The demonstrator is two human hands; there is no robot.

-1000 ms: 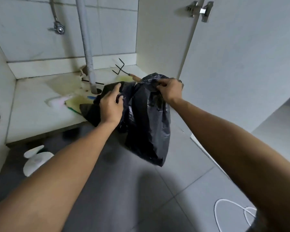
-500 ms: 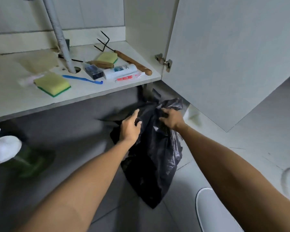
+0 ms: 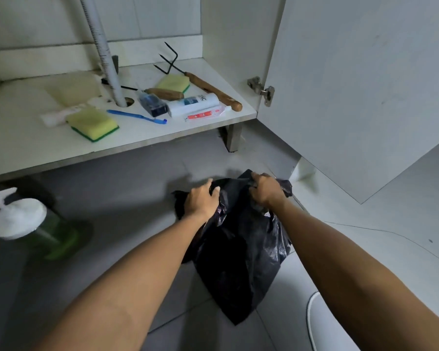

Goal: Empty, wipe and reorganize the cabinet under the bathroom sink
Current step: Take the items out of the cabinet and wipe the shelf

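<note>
Both grips clenched on black bag (image 3: pixel 241 252) top, left grip (image 3: pixel 200 200) and right grip (image 3: pixel 265 191) side by side, bag hanging over the floor (image 3: pixel 117 188), cabinet shelf (image 3: pixel 23 138) beyond my grips.

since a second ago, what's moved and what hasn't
The black plastic bag came out of the cabinet and down toward the floor tiles, away from the shelf. The left hand and right hand keep gripping its top. Sponges, toothbrush and hand fork stay on the shelf.
</note>
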